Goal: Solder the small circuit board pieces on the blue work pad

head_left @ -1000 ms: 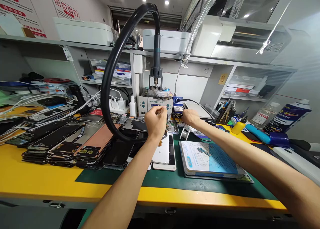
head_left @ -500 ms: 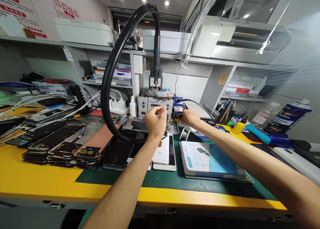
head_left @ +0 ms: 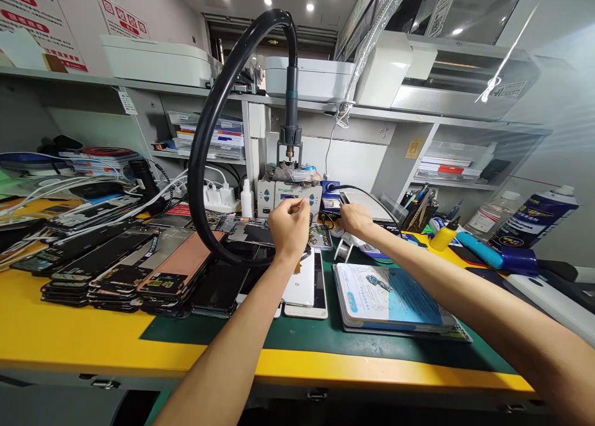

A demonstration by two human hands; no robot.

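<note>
My left hand [head_left: 289, 229] is raised over the phones, its fingers curled closed in front of the hot-air station [head_left: 275, 195]. Whatever it may hold is hidden. My right hand [head_left: 356, 219] is also closed, near a small blue-and-white unit [head_left: 331, 201] with a black cable. Its fingertips face away, so I cannot make out anything in them. Below it stands a spool of solder wire [head_left: 344, 250]. A white phone [head_left: 300, 288] lies under my left wrist. Below my right forearm, a small circuit board [head_left: 379, 282] rests on a blue-and-white book [head_left: 395, 302].
A thick black hose [head_left: 198, 141] loops up to the hot-air handle [head_left: 291, 97] in its holder. Stacks of phone screens [head_left: 171, 268] cover the left of the bench. To the right are a yellow bottle [head_left: 444, 235], a spray can [head_left: 534, 218] and a clear bottle [head_left: 495, 216].
</note>
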